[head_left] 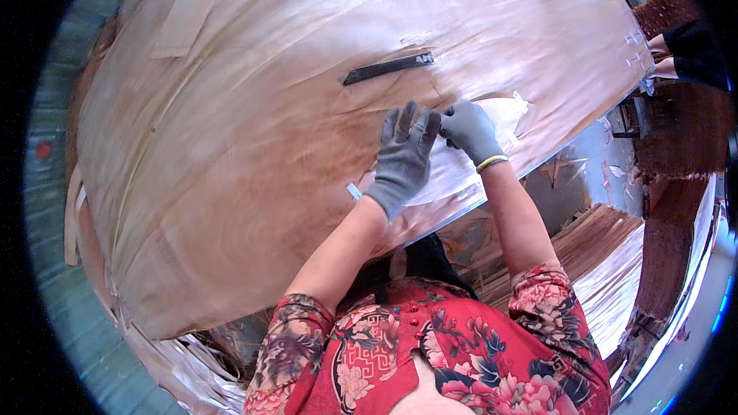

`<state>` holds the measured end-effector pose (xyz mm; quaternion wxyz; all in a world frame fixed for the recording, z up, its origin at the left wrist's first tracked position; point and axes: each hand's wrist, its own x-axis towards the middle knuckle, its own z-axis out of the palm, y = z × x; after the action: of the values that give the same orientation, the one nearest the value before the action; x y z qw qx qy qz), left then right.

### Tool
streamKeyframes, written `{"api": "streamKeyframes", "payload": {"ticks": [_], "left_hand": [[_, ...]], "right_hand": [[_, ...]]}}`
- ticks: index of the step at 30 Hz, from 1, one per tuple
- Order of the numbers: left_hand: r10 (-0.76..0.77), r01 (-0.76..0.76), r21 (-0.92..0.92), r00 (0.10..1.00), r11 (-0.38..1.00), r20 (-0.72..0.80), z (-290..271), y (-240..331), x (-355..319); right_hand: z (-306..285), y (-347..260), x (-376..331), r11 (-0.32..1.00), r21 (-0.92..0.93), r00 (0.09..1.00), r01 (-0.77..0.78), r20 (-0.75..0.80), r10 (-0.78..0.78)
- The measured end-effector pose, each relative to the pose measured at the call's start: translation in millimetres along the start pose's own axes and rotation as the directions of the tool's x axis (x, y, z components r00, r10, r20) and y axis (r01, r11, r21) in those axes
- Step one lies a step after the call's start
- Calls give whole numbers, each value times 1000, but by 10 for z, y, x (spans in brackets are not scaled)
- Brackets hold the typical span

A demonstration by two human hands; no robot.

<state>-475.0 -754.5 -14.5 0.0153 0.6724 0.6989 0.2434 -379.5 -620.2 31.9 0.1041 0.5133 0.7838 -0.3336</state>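
A large sheet of thin wood veneer (254, 169) spreads in front of me. On its near edge lies a paler veneer piece (453, 173) with small white tape bits (355, 191) at its borders. My left hand (403, 155), in a grey glove, rests on that pale piece with its fingers stretched out. Beside it, my right hand (469, 132), gloved in grey with a yellow cuff, is closed at the far border of the piece; whatever its fingers pinch is hidden. Just beyond my hands a dark flat strip (388, 68) lies on the sheet.
Stacks of veneer (592, 253) stand low at my right, near brown bundles (684, 127). Another person's arms (666, 56) reach the sheet's far right corner. A loose veneer strip (188, 19) lies at the far left, by a long ridge in the sheet.
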Motion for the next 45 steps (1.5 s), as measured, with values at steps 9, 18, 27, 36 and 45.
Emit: {"api": "streamKeyframes", "payload": {"ticks": [9, 18, 27, 36, 45], "left_hand": [[-65, 66, -7, 995, 998, 79, 146, 11, 97], [-31, 23, 48, 985, 999, 170, 9, 20, 105], [156, -158, -50, 987, 986, -40, 260, 332, 631], [14, -10, -33, 991, 999, 136, 544, 402, 777], [-33, -80, -329, 946, 941, -323, 236, -47, 389]], "right_hand": [[417, 285, -297, 958, 282, 987, 43, -160, 3], [-44, 764, -84, 770, 624, 960, 133, -274, 56], [-364, 684, 123, 956, 276, 984, -103, -109, 137], [109, 932, -194, 817, 576, 986, 27, -148, 72], [207, 319, -754, 610, 786, 995, 97, -70, -68]]}}
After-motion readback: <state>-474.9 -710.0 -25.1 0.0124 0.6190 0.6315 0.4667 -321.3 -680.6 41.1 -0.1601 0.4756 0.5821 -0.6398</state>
